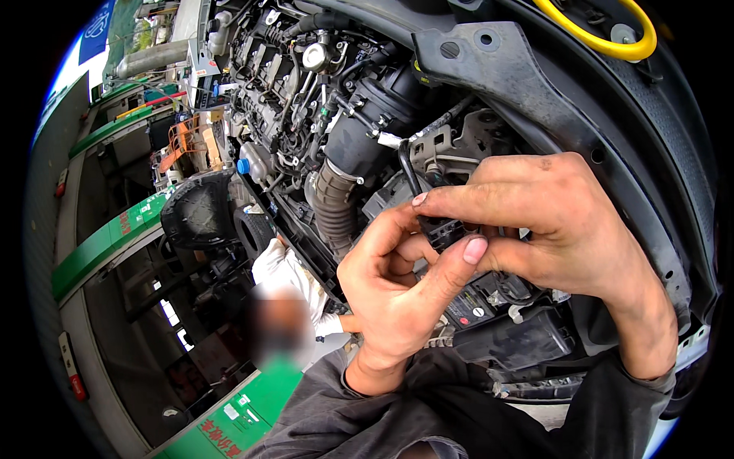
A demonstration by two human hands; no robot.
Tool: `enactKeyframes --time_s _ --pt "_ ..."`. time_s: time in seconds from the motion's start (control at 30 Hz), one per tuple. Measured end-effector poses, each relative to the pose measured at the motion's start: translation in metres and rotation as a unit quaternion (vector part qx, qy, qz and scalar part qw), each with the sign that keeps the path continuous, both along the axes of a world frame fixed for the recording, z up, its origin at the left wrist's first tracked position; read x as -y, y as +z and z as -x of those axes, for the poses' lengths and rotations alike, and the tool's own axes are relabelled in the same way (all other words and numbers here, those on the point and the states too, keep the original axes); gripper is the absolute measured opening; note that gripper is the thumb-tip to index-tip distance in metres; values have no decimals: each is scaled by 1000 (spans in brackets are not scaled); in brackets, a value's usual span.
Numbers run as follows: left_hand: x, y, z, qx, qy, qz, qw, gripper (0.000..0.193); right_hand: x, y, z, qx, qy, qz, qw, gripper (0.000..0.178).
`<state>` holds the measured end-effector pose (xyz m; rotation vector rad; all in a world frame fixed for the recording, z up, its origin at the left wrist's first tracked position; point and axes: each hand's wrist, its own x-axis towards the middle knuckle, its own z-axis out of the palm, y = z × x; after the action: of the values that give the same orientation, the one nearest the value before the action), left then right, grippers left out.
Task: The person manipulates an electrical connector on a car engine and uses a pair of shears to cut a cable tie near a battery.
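Over the engine bay, a black plastic wiring connector (445,232) sits between my two hands. My left hand (394,287) is closed on it from the left, with the thumb lying along its near side. From the right, my right hand (547,222) pinches it too, the index finger stretched across its top. A black cable (410,170) runs from the connector up toward a metal bracket (470,138). Below the hands lies a dark battery (472,306), partly covered by them. The fingers hide much of the connector, so its far end cannot be made out.
A ribbed air hose (334,206) and the engine (275,84) fill the bay on the left. A reservoir with a blue cap (244,165) stands beyond. A yellow ring (646,46) lies top right. Another person in a white shirt (287,268) is at the bay's left side.
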<state>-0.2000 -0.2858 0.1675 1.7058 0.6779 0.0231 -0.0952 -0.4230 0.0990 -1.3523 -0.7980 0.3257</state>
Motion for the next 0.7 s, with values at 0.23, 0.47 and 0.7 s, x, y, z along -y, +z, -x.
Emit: enactKeyframes --time_s 0.23,0.47,0.7 --pt "-10 0 4 -8 22 73 997 45 0 0 0 -16 12 -3 1000 53" --pt "-15 -12 16 35 37 91 995 41 1 -10 0 21 13 -14 1000 45" --pt "-39 -24 23 132 -30 207 969 51 8 -4 -5 68 62 65 994 39"
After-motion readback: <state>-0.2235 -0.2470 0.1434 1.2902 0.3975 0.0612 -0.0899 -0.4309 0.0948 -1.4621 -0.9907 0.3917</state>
